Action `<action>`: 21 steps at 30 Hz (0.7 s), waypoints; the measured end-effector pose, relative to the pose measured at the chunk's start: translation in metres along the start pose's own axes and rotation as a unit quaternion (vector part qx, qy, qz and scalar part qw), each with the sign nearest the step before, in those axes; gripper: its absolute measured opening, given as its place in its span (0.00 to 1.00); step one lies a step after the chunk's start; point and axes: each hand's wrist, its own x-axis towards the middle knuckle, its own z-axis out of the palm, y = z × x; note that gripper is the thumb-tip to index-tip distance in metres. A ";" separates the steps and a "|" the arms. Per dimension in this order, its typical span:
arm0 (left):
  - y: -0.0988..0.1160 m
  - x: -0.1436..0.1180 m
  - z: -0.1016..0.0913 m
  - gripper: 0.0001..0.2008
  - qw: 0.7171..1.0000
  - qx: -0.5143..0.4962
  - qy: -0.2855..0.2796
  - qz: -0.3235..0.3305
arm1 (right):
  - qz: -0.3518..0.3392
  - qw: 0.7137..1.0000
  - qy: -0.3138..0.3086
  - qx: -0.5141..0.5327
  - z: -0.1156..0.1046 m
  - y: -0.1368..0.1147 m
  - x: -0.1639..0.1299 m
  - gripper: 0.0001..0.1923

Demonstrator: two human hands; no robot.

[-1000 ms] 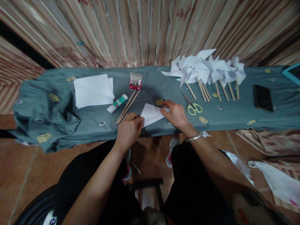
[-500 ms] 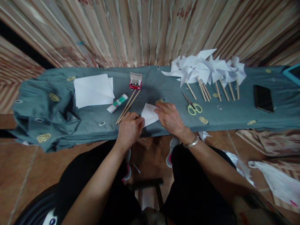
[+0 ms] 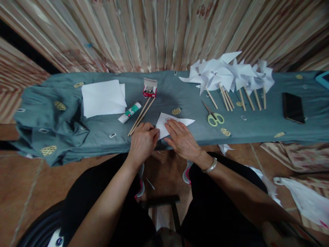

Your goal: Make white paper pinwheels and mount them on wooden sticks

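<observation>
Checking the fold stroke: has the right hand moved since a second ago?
Yes. The right hand slid left along the folded paper, away from the scissors, toward the left hand.

My left hand (image 3: 142, 140) is curled, knuckles up, fingertips pressing down. My right hand (image 3: 181, 139) lies flat beside it, fingers stretched, both forearms reaching forward.

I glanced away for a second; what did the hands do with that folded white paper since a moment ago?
The right hand slid back along the folded white paper toward the person, uncovering its far point, and now lies flat on it. The left hand stayed pinching its near corner. The yellow-handled scissors did not move.
</observation>
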 end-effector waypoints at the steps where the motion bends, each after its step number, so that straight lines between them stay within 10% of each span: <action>1: 0.000 0.000 0.000 0.14 1.000 0.000 -0.002 -0.001 | 0.002 1.000 -0.002 -0.002 0.000 0.000 0.000 0.29; 21: 0.019 -0.012 0.018 0.23 0.998 -0.041 -0.033 0.045 | 0.023 0.999 -0.014 0.032 0.002 -0.001 0.003 0.28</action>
